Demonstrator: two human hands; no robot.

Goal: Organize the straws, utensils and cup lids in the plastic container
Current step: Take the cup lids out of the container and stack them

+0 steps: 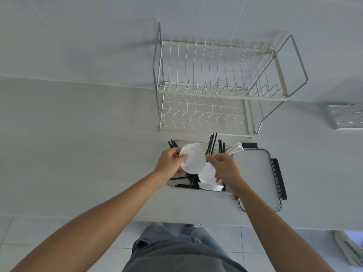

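Two bare forearms reached out over a pale tabletop (pixel 78 144), on which the largest thing was a two-tier wire dish rack (pixel 220 85) that stood against the wall. Just in front of the rack sat a clear plastic container (pixel 198 190), and touching its right side lay the container's lid (pixel 255 173), flat, with black clips on its far and right edges. Inside the container, black straws (pixel 212 143) stood in bunches and leaned against the far wall, more black pieces lay across the bottom, and white utensils (pixel 236 148) stuck out at the far right corner. The left hand (pixel 170 160) had its fingers curled round the left edge of a white cup lid (pixel 192 159) held above the container. The right hand (pixel 225 165) pinched a second white cup lid (pixel 207 173), which hung lower and overlapped the near edge of the first. The two hands were close together, each clamped on its own lid.
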